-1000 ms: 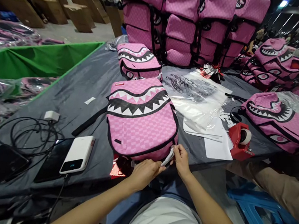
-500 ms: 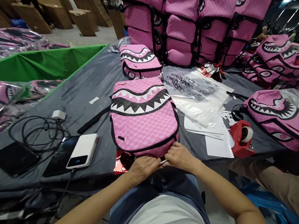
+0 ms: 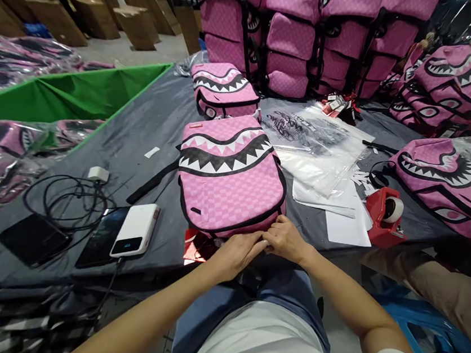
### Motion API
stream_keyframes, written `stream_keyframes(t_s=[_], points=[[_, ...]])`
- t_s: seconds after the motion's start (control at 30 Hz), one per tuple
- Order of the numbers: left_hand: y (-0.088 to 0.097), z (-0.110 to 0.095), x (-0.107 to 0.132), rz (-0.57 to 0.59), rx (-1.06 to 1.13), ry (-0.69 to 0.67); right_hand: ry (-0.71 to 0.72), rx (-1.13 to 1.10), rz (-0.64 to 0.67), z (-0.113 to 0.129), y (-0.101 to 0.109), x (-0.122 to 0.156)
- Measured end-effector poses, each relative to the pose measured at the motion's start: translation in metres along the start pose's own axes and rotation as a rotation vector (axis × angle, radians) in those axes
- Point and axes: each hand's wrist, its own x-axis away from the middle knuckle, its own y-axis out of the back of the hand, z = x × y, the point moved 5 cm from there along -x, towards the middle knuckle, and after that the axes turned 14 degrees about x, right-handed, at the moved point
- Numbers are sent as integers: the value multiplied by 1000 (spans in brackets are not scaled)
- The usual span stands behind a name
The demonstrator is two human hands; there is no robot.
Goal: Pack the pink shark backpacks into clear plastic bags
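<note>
A pink backpack (image 3: pixel 233 193) with a black-and-white jagged-tooth print lies at the table's near edge, its base towards me. My left hand (image 3: pixel 237 254) is at its near lower edge, fingers together and bent inward. Touching its fingertips is my right hand (image 3: pixel 287 239), closed in a pinch by the bag's lower right corner. What the fingers grip is hidden behind them. A shiny red packet (image 3: pixel 194 246) sticks out under the bag, left of my left hand. Just behind lies a second pink backpack (image 3: pixel 226 91).
Left are a white power bank (image 3: pixel 136 230), a dark phone (image 3: pixel 101 237) and coiled black cables (image 3: pixel 62 202). Right are clear plastic bags (image 3: pixel 308 134), white paper (image 3: pixel 346 226) and a red tape dispenser (image 3: pixel 384 216). Stacked pink backpacks (image 3: pixel 292 35) stand behind. A neighbour's sleeve (image 3: pixel 430 289) is at right.
My left hand has shifted right and flattened over the right fingertips. The small white piece seen between the hands is now hidden. The view has tilted slightly.
</note>
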Motion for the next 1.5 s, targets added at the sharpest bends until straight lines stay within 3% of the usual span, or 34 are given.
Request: stream_keyframes(t_s=[0.1, 0.17, 0.27, 0.37, 0.43, 0.53, 0.6, 0.67, 0.73, 0.87, 0.97, 1.1, 1.23, 1.37, 1.43, 1.5], points=[[1, -5, -29, 111, 197, 121, -64, -10, 45, -5, -4, 6], [-1, -2, -35, 185, 279, 234, -85, -38, 49, -1, 0, 10], [-6, 4, -26, 254, 379, 365, -143, -103, -28, 7, 25, 21], [-6, 9, -13, 215, 463, 402, -327, -122, -117, -5, 64, 55], [-4, 13, -8, 201, 483, 402, -604, -46, -168, -37, 95, 97], [-5, 20, -9, 174, 532, 392, -1251, 153, -233, -101, 144, 189], [-8, 24, -11, 137, 563, 374, -1630, 160, -242, -134, 164, 245], [-12, 29, -12, 78, 556, 336, -1832, 50, -231, -154, 167, 278], [-16, 36, -9, 2, 504, 280, -1890, -62, -226, -164, 157, 290], [-23, 48, 4, -97, 344, 82, -1915, -141, -315, -167, 135, 288], [-25, 50, 11, -117, 232, -44, -1914, -132, -426, -160, 136, 284], [-25, 45, 10, -176, 152, -161, -1908, -133, -588, -131, 143, 287], [-22, 34, 5, -226, 155, -157, -1954, -330, -750, -100, 114, 278], [-18, 22, 2, -136, 232, 35, -1910, -672, -835, -64, 56, 218], [-17, 17, 1, -74, 280, 122, -1798, -926, -796, -33, 29, 171], [-16, 13, 1, -24, 317, 177, -1575, -1236, -659, 4, 11, 120]])
